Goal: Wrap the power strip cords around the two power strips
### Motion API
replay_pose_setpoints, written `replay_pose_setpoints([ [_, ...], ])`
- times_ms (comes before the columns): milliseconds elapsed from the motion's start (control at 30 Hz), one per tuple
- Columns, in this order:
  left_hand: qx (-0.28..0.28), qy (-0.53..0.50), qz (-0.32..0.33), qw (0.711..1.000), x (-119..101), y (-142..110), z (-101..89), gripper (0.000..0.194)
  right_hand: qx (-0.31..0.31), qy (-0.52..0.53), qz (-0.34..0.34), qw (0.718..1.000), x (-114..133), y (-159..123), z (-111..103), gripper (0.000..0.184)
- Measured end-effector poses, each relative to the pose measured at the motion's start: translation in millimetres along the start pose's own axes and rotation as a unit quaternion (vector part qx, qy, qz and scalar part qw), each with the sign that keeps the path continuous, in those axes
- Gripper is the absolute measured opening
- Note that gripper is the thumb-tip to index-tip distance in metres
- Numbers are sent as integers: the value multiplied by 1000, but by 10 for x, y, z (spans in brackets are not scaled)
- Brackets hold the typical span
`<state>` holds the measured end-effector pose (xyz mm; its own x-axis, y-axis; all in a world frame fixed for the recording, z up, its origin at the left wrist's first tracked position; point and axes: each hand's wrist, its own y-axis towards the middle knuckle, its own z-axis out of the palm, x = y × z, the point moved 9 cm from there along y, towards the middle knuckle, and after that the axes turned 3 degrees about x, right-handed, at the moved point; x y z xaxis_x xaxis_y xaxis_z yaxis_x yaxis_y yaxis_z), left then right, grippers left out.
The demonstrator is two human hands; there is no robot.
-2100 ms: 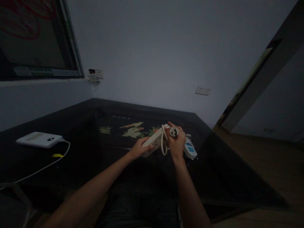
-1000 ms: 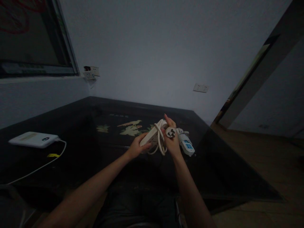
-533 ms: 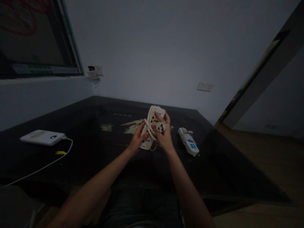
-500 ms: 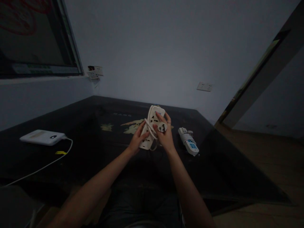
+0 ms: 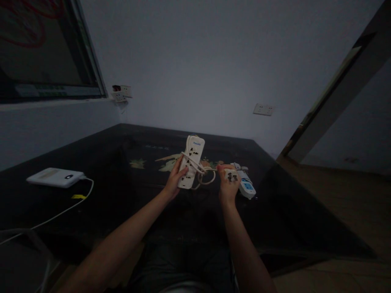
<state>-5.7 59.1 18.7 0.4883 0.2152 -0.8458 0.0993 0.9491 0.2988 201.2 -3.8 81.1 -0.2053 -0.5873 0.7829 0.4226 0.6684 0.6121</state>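
My left hand is closed around the lower left side of a white power strip, its thumb across the front. The strip is held up above the dark table, tilted, its socket face toward me. A white cord is wrapped around the strip's middle and loops out to the right. My right hand grips the cord's plug, a pale block with dark marks on its face. Just behind that hand lies a second power strip, white with blue sockets and its cord wound around it.
The dark table has a flower pattern on its top. A white power bank with a cable lies at the left, near a yellow tag. Wall sockets are on the back wall, and loose socket plates hang in the corner.
My right hand has moved right and slightly toward me, away from the strip, with the plug in it. A length of cord now stretches between my hands. My left hand keeps its hold.
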Motion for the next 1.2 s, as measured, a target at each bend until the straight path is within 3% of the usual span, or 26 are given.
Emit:
replay_pose_setpoints([
  [67,-9,-21,-23,999,59,9,-19,66,-19,0,-24,1000,67,-27,-57,25],
  [200,-48,-72,-26,996,88,55,-141,57,3,17,-77,997,233,-124,-21,22],
  [333,-74,-86,-4,994,41,120,-274,55,1,85,-18,996,69,-159,4,21],
  [467,-46,-90,-20,995,25,150,-249,59,-12,148,67,987,-259,-110,39,22],
  [533,-34,-93,-20,995,5,133,-208,64,-36,211,199,956,-591,-151,75,18],
  [633,-23,-93,2,995,-44,82,-136,70,-32,266,403,875,-1004,-373,222,13],
  [800,0,-65,10,998,-55,31,-46,74,111,268,551,782,-1147,-668,503,35],
  [900,1,-50,15,999,-70,43,-79,75,222,295,572,733,-1050,-741,640,46],
  [967,9,-37,13,999,-76,54,-95,75,258,321,564,716,-981,-730,669,47],
  [1067,30,-13,16,999,-90,57,-87,75,279,365,552,695,-896,-706,692,45],
  [1200,58,19,33,998,-130,41,-35,75,280,406,525,694,-819,-670,716,30],
])
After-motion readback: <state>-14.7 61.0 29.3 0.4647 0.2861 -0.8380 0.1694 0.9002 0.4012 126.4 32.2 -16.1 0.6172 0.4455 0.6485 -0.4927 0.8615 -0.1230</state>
